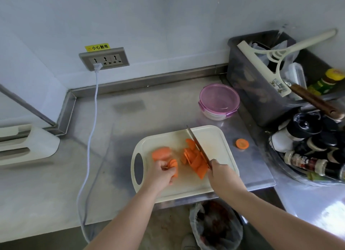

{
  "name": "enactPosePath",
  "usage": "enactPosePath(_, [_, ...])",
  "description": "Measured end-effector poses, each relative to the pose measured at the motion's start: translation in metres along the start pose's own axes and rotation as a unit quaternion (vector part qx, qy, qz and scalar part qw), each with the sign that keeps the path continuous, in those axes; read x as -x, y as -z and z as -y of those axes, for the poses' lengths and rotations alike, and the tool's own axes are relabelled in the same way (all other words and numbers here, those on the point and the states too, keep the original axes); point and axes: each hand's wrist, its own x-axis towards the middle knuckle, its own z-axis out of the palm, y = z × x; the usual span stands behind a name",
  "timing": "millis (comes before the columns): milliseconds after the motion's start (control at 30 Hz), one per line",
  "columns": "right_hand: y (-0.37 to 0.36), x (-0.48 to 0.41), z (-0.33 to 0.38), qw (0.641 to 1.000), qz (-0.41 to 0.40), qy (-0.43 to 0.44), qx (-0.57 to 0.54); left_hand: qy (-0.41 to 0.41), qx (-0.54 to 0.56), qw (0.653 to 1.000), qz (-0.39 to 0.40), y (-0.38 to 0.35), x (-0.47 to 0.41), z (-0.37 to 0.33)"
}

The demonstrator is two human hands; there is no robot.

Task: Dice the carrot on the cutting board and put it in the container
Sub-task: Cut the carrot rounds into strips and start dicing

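Left hand (162,172) over the near-left part of the cutting board (214,137), fingers curled round a small stack of carrot slices (173,165). Just beyond its knuckles lies an uncut carrot chunk (161,153).

Right hand (221,172) at the board's near right, closed round the handle of the knife (198,147). The blade points away from me and runs along the right side of a loose pile of slices (194,161) that lies mid-board, between the two hands. The hands are apart.

I note one stray slice (242,143) on the table (112,156), just off the board's right edge.

The container (219,100) is round with a pink lid on. It stands on the table beyond the board's far right corner, well apart from both hands. I cannot read its contents through the lid.

The grey bin (248,85) behind it holds a white squeegee (276,61) and plastic bags. A clear tub (283,167) at right holds spice bottles. The bagged waste bin (216,227) below the table edge holds dark scraps.
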Motion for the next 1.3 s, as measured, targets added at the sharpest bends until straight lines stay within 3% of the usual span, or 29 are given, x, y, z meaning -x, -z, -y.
enactPosePath(100, [-0.011,0.003,0.017,0.999,0.009,0.033,0.026,0.09,0.166,0.981,0.035,-0.011,0.013,0.001])
enactPosePath(167, [-0.017,0.004,0.025,0.999,0.007,0.043,0.021,0.119,0.212,0.969,0.042,-0.021,0.017,0.003])
enactPosePath(267, [-0.022,0.007,0.034,0.998,0.021,0.057,0.03,0.12,0.245,0.962,0.015,-0.03,0.015,0.008])
enactPosePath(467, [-0.019,0.017,0.041,0.996,0.033,0.062,-0.055,0.089,0.247,0.963,-0.056,-0.011,0.01,0.017])
enactPosePath(667, [-0.025,0.018,0.044,0.991,0.056,0.061,-0.104,0.063,0.174,0.98,-0.069,-0.002,0.009,0.016])
enactPosePath(800, [-0.014,0.012,0.031,0.992,0.028,0.063,-0.108,-0.028,0.033,0.99,-0.135,0.001,0.013,0.011])
enactPosePath(900, [-0.003,0.009,0.017,0.994,0.006,0.047,-0.1,-0.083,-0.015,0.984,-0.155,-0.004,0.015,-0.003])
enactPosePath(1133, [0.021,0.002,-0.014,0.984,-0.044,0.012,-0.175,-0.059,-0.07,0.995,-0.047,-0.046,-0.01,-0.036])
enactPosePath(1300, [0.025,0.0,-0.033,0.981,-0.034,-0.011,-0.188,-0.068,-0.166,0.983,-0.034,-0.085,-0.036,-0.05])
